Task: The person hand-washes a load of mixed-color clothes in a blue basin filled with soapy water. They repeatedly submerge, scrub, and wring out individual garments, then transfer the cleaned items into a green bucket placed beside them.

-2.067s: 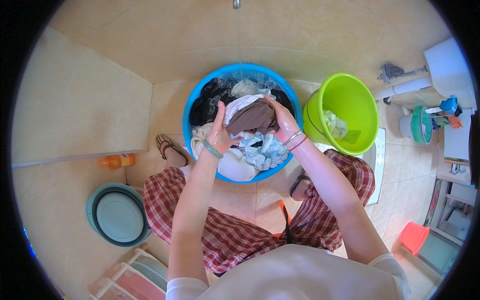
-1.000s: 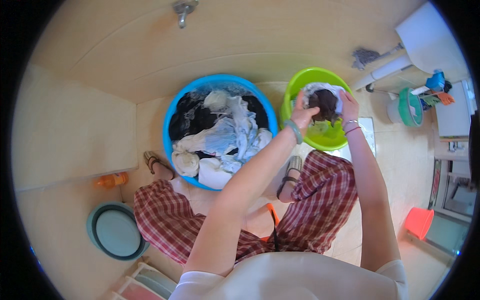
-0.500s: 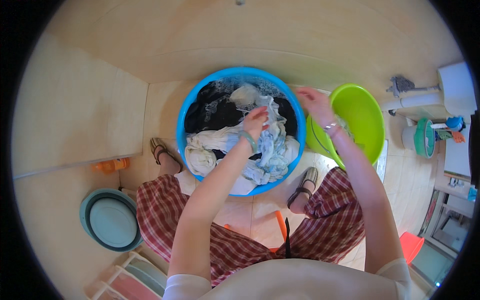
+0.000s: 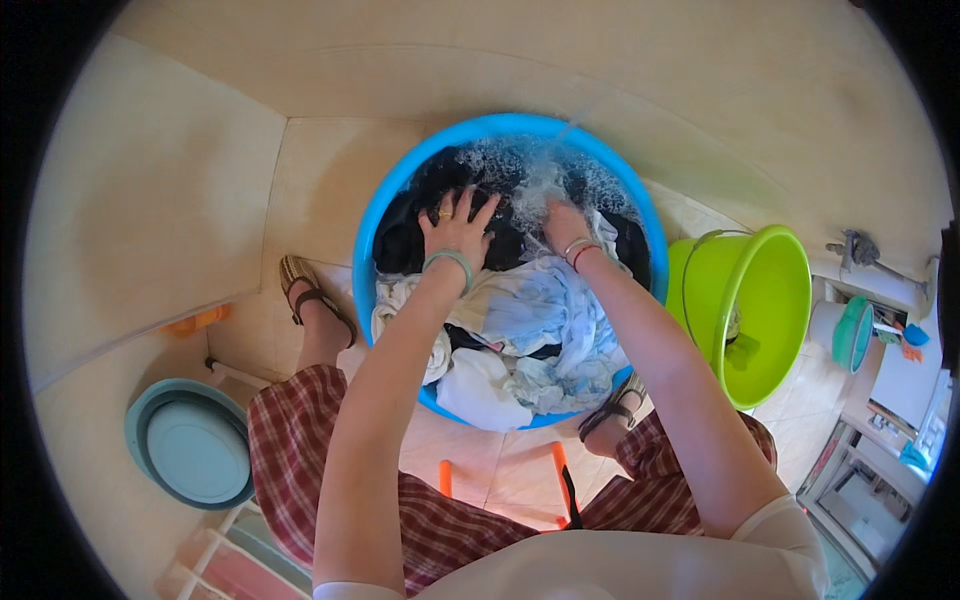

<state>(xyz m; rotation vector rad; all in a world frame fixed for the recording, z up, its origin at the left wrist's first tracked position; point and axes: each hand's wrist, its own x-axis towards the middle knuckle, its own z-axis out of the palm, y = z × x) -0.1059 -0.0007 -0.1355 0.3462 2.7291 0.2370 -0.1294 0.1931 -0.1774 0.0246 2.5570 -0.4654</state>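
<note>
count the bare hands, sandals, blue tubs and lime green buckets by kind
Bare left hand and bare right hand: 2
Brown strappy sandals: 2
Large round blue plastic tub: 1
Lime green plastic bucket: 1
Total: 6

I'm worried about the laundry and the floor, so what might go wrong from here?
Water is pouring into the crowded blue tub by the right hand, so it could splash out and make the tiled floor slippery under the sandals.

Dark clothes, under the left hand, share the tub with white and pale blue clothes, so dye might run.
</note>
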